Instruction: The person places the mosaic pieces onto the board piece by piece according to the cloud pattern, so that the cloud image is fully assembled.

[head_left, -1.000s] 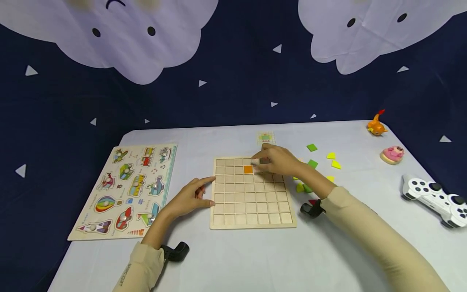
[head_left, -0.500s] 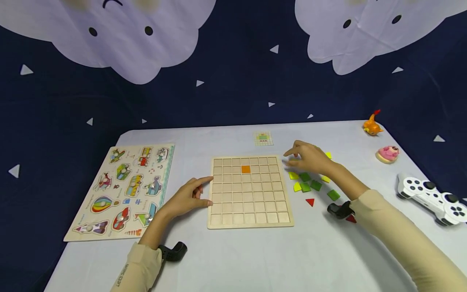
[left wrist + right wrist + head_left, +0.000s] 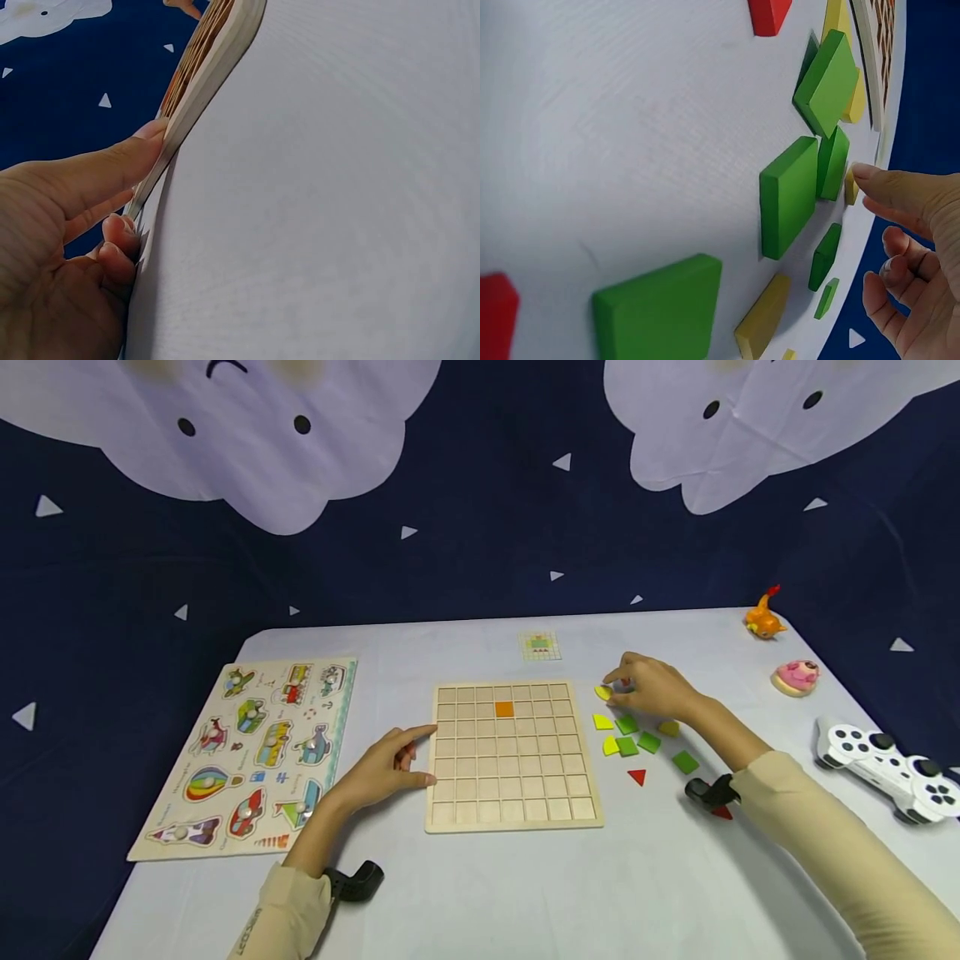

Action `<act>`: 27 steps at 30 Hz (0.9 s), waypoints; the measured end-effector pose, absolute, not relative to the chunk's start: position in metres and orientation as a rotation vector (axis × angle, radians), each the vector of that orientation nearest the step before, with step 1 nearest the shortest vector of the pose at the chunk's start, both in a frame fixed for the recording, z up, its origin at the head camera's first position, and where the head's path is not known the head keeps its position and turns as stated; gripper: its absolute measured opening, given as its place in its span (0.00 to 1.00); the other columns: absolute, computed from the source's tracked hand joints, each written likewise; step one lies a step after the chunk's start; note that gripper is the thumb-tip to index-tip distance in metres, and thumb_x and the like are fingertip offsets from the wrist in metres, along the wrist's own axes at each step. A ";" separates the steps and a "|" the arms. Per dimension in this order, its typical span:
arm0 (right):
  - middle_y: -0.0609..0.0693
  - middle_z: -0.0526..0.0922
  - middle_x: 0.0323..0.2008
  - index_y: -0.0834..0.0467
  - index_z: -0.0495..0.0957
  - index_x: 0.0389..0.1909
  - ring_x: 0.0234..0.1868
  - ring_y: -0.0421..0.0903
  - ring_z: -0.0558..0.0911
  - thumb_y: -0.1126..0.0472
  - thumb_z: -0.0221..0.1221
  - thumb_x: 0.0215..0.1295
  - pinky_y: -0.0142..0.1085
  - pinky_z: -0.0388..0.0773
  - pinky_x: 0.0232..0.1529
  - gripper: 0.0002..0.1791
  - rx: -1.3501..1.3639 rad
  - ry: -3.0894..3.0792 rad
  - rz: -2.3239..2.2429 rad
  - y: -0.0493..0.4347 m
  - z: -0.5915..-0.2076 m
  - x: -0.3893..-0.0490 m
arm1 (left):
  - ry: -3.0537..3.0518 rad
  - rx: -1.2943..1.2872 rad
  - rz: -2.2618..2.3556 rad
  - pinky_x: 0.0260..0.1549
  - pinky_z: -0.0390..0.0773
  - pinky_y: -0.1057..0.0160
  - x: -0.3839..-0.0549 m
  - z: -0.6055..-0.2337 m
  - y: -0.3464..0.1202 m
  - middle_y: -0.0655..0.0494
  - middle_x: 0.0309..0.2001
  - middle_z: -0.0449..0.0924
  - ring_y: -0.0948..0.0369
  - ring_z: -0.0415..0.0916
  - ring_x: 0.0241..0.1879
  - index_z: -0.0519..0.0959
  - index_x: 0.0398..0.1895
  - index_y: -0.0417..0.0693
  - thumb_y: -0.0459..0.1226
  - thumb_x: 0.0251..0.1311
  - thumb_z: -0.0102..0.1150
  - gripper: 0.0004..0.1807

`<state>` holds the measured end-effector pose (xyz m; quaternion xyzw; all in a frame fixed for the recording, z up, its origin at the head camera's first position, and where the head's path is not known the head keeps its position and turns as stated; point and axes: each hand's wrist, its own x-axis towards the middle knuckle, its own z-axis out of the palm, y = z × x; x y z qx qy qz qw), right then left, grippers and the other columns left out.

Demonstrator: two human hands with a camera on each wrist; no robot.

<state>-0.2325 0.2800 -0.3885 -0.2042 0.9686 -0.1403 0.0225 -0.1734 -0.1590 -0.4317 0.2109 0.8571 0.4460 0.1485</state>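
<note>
A square wooden grid board point(image 3: 480, 760) lies mid-table with one orange square tile point(image 3: 505, 709) near its top. My left hand point(image 3: 386, 768) steadies the board's left edge, index finger and thumb spread apart along it. In the left wrist view, the thumb point(image 3: 112, 172) presses the rim. To the right of the board, my right hand point(image 3: 652, 687) pinches a small yellow rounded tile point(image 3: 603, 692) between thumb and index finger. The right wrist view has that yellow tile point(image 3: 850, 187) right at the thumb tip, low over the cloth.
Several green tiles point(image 3: 649, 742), yellow tiles point(image 3: 603, 722) and red triangles point(image 3: 637, 776) lie around the right hand. A small pattern card point(image 3: 540, 646) sits behind the board. A picture puzzle point(image 3: 247, 752) is left; a game controller point(image 3: 888, 768), pink toy point(image 3: 796, 677) and orange toy point(image 3: 764, 617) stand right.
My right hand has moved off the board's top rows to the right, onto the yellow tile. The left hand keeps its place at the board's edge.
</note>
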 end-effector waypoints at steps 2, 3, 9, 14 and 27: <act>0.52 0.76 0.33 0.63 0.85 0.48 0.32 0.45 0.72 0.60 0.71 0.57 0.38 0.69 0.32 0.19 -0.616 2.993 -0.437 0.280 -0.389 -0.233 | 2.468 0.597 1.284 0.34 0.65 0.65 -0.173 -0.432 -0.159 0.52 0.36 0.65 0.60 0.63 0.32 0.67 0.72 0.46 0.38 0.53 0.74 0.42; 0.52 0.76 0.34 0.63 0.86 0.48 0.32 0.45 0.72 0.60 0.70 0.57 0.38 0.70 0.33 0.18 -0.605 2.989 -0.439 0.280 -0.390 -0.233 | 2.469 0.594 1.285 0.34 0.65 0.65 -0.173 -0.432 -0.159 0.52 0.36 0.65 0.60 0.63 0.32 0.67 0.72 0.46 0.38 0.53 0.74 0.42; 0.50 0.76 0.34 0.63 0.87 0.44 0.33 0.45 0.74 0.59 0.70 0.58 0.40 0.72 0.36 0.15 -0.556 2.985 -0.448 0.280 -0.393 -0.233 | 2.473 0.589 1.286 0.34 0.66 0.65 -0.173 -0.434 -0.159 0.52 0.37 0.65 0.60 0.63 0.33 0.67 0.72 0.46 0.38 0.53 0.74 0.42; 0.49 0.75 0.32 0.60 0.87 0.34 0.31 0.44 0.73 0.54 0.70 0.58 0.40 0.72 0.35 0.12 -0.562 3.017 -0.404 0.277 -0.394 -0.232 | 2.483 0.591 1.277 0.34 0.66 0.65 -0.173 -0.434 -0.159 0.52 0.36 0.65 0.61 0.63 0.32 0.67 0.72 0.46 0.38 0.53 0.74 0.42; 0.51 0.75 0.33 0.60 0.87 0.47 0.31 0.44 0.71 0.57 0.71 0.58 0.37 0.69 0.31 0.18 -0.632 3.012 -0.430 0.279 -0.393 -0.233 | 2.481 0.592 1.291 0.34 0.65 0.65 -0.173 -0.435 -0.159 0.52 0.36 0.65 0.60 0.63 0.32 0.68 0.71 0.45 0.39 0.53 0.74 0.41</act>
